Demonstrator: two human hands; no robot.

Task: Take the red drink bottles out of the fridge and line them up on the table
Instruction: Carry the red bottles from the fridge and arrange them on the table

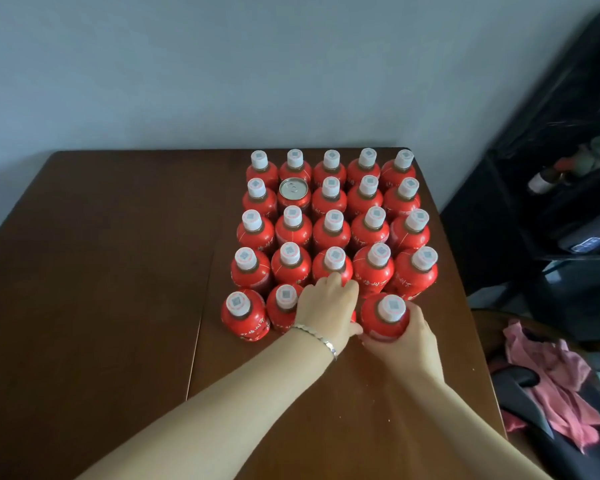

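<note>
While four full rows of bottles stand around the can on the table, we work the fifth row, three rows nearer us than the can: our left hand curls over a mostly hidden bottle, our right hand grips the next bottle. One end place seems unfilled; the fridge is out of view.

Both forearms bare; silver link bracelet on left wrist.
</note>
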